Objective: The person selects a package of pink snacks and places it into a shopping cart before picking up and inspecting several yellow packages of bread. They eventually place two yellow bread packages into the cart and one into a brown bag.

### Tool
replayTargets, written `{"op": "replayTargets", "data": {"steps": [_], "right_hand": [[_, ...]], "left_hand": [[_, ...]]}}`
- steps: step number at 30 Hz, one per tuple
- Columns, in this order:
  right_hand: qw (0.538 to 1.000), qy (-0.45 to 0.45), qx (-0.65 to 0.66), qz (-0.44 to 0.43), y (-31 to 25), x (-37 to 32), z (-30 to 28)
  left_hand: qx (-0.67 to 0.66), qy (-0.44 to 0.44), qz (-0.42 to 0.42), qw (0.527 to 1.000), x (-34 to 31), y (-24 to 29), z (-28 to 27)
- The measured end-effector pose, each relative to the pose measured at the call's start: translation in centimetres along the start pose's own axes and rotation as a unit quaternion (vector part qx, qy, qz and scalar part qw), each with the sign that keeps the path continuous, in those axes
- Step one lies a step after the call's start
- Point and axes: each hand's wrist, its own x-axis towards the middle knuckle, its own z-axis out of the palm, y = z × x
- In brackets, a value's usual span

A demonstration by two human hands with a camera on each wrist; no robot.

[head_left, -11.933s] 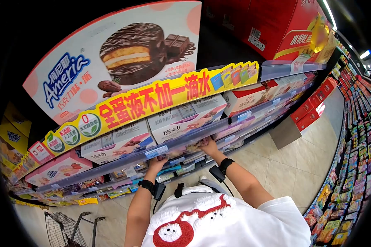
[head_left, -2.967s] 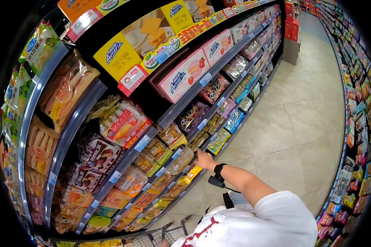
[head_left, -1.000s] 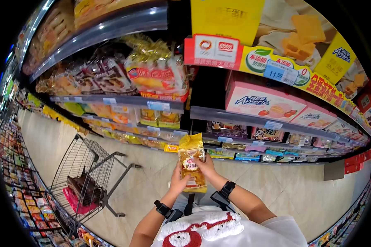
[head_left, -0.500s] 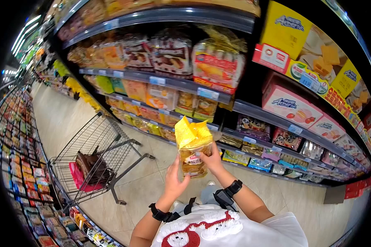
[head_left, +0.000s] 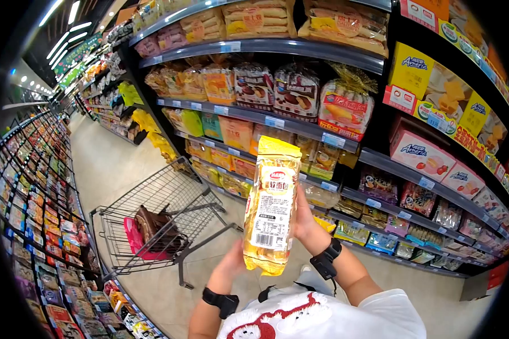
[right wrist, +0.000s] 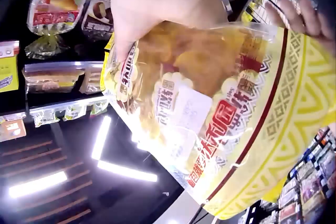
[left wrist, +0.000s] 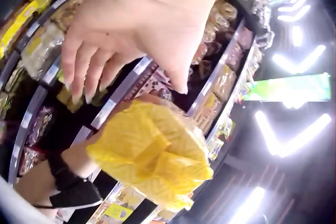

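Overhead: lit by white strip lights at ten o'clock.
Bread pack: held up near the centre, before the shelves, yellow end toward twelve o'clock, barcode panel turned to the head camera.
Right hand: gripping the pack along its three o'clock side.
Left hand: wide, loosely spread, at the pack's eight o'clock; contact impossible to tell.
Shelves: running from eleven o'clock round to four, edged with price tags, stacked with bagged bread near twelve and pink boxes at three.
Packed rack: curving along nine o'clock.
Floor: pale, tiled.
Trolley: standing at eight o'clock, carrying a brown bag.
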Motion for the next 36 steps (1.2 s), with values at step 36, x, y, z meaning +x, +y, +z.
{"op": "replayTargets", "data": {"steps": [36], "right_hand": [[0.951, 0.154, -0.240, -0.122, -0.5, 6.7, 4.7]], "left_hand": [[-0.246, 0.037, 0.021, 0.968, 1.8, 3.2, 2.0]]}}
